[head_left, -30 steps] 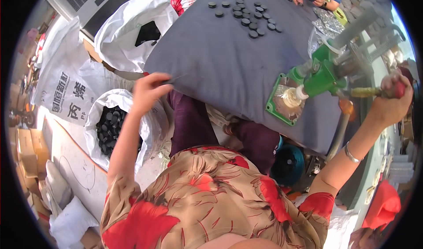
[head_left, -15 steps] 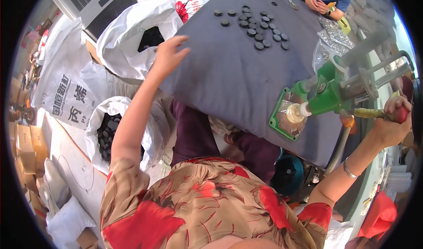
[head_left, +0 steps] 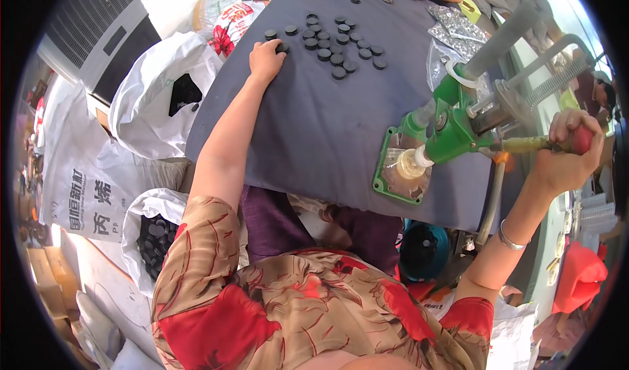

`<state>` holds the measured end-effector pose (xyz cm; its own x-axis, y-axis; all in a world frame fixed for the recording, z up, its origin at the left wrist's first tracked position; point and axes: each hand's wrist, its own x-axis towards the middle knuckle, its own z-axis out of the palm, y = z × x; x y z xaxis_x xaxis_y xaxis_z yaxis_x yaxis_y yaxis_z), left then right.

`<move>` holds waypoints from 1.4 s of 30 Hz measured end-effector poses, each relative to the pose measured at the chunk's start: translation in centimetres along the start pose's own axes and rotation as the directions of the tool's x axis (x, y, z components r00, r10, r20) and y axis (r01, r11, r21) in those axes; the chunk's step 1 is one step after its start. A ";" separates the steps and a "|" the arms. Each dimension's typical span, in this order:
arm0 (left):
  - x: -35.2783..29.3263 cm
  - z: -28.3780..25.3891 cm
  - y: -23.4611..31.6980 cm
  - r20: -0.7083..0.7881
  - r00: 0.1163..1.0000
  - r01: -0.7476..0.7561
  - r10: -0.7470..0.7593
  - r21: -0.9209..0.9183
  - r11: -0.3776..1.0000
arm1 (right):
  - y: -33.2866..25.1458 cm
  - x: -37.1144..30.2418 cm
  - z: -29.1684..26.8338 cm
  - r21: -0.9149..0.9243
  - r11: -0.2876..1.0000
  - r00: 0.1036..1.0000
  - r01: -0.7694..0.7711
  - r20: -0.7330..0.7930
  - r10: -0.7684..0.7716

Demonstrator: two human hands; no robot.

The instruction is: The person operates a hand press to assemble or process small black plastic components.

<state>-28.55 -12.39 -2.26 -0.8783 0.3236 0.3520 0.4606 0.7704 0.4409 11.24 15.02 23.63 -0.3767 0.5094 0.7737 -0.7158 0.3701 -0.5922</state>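
Black discs and green press, on grey table

Left hand: at one disc near the group's left side; whether gripped, cannot be told.
Right hand: closed round the press's red knob.

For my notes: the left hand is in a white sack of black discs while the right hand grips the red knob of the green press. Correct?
Not quite: the head view shows the left hand at a black disc on the grey tabletop. The right hand does grip the red knob of the green press.
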 end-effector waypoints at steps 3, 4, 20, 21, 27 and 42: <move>-0.1 0.2 -0.9 -0.025 0.999 -0.029 0.029 -0.013 0.999 | 0.1 0.0 0.6 0.023 1.000 1.000 0.010 0.022 -0.010; -0.1 0.3 -1.0 -0.066 0.998 -0.018 0.018 0.012 1.000 | 0.2 0.0 0.8 0.017 1.000 1.000 0.013 0.005 -0.013; -3.4 -0.1 3.8 -0.118 0.993 -0.060 0.023 -0.323 0.944 | -0.1 -0.2 0.7 0.015 1.000 0.999 0.007 -0.032 -0.007; -5.4 -1.3 6.3 -0.081 0.992 -0.122 0.098 -0.391 0.912 | -0.1 -0.2 0.4 0.015 1.000 0.999 0.006 -0.033 -0.006; -16.7 -3.6 17.2 0.047 0.876 -0.327 0.480 -0.672 0.664 | 0.6 0.8 -0.1 0.019 0.998 0.999 0.054 -0.006 -0.054; -20.1 -0.7 23.7 0.092 0.815 -0.340 0.572 -0.723 0.601 | 0.1 0.1 0.4 -0.130 0.990 0.995 0.057 -0.069 -0.066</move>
<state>0.12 -1.00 1.65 -0.4640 0.7553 0.4628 0.6688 -0.0439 0.7421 10.88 14.78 23.77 -0.2869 0.5366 0.7936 -0.6538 0.4958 -0.5716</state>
